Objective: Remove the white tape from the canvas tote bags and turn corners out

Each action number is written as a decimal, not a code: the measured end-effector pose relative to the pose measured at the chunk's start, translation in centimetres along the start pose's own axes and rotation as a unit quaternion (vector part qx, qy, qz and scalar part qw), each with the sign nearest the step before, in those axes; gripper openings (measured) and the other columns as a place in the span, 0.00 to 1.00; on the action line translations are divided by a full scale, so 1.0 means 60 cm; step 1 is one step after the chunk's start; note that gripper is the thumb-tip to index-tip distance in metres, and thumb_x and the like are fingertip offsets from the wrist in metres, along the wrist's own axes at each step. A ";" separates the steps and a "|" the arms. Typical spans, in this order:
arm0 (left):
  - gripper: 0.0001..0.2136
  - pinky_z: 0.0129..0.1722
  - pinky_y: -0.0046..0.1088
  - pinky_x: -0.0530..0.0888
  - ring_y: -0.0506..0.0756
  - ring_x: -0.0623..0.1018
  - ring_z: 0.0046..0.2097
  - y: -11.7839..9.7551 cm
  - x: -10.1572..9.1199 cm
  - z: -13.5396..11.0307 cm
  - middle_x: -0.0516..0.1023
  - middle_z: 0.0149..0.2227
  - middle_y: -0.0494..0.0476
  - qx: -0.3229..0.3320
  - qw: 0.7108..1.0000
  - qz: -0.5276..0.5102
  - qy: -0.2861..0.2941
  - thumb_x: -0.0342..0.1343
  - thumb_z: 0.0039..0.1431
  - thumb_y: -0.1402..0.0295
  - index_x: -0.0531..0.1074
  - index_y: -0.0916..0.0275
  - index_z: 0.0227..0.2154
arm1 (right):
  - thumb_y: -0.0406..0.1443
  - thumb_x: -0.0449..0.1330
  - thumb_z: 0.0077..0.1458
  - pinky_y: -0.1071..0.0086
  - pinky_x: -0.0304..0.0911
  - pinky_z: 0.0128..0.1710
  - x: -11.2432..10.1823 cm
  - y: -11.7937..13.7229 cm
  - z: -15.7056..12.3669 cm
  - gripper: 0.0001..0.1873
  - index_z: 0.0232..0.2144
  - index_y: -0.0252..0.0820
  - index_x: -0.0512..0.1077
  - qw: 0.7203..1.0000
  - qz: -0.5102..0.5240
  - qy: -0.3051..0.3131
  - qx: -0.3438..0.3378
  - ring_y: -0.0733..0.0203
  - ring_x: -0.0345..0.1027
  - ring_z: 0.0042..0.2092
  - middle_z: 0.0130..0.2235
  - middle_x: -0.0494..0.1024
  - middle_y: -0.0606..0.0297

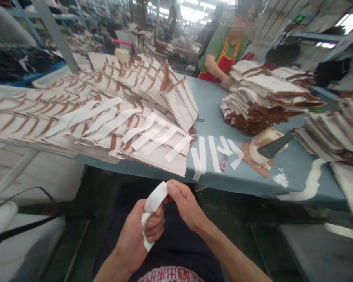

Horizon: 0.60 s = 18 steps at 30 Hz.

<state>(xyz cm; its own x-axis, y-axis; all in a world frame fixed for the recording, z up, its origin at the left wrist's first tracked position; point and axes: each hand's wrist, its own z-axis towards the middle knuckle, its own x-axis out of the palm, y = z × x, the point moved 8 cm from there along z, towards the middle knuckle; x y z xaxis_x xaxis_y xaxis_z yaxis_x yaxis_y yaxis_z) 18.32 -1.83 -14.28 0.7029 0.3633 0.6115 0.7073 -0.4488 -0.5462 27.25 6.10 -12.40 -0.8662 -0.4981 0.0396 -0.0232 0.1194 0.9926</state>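
Well, the biggest thing is the long blue-grey table (211, 102). A wide spread of flat cream cloth bags with brown trim (47, 117) covers its left end, each bag lying partly on the next. The bags lie flat, and what is inside them cannot be seen. Two more heaps of the same bags sit along the right side, one heap (261, 98) near the far edge and one (335, 133) at the right end. A co-worker in a green shirt and red apron (223, 51) stands at the far edge, one hand on the first heap.

Long white strips (111, 125) lie across the bags on the left. A few more white strips (214, 154) lie on the bare table at the near edge. Just right of them is a flat brown piece (254, 166) with a cream lump (264, 139) on it, and a dark handle (275, 145) pokes out.

Below the near edge, over the lap, the two hands are close together. The left hand (138, 235) is curled tight around the low part of a white cloth strip (154, 199). The right hand (184, 203) pinches its top end.

A tiny pink tool (223, 163) lies among the strips at the near edge.
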 end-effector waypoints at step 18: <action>0.35 0.18 0.22 0.55 0.45 0.55 0.18 0.023 -0.072 0.021 0.54 0.13 0.43 0.060 0.991 0.111 -0.035 0.57 0.57 0.31 0.64 0.59 0.15 | 0.50 0.61 0.67 0.70 0.65 0.31 0.037 0.038 0.012 0.19 0.32 0.42 0.74 0.987 -0.009 -0.141 -0.078 0.62 0.68 0.29 0.28 0.75 0.67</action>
<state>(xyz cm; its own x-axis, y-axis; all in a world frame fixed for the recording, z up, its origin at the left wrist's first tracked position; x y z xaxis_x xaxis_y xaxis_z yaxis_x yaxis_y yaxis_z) 16.39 -3.02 -18.39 0.8423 0.3246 0.4302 0.5363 -0.4253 -0.7291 24.94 5.88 -10.12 -0.9715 -0.2368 0.0105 0.0186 -0.0318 0.9993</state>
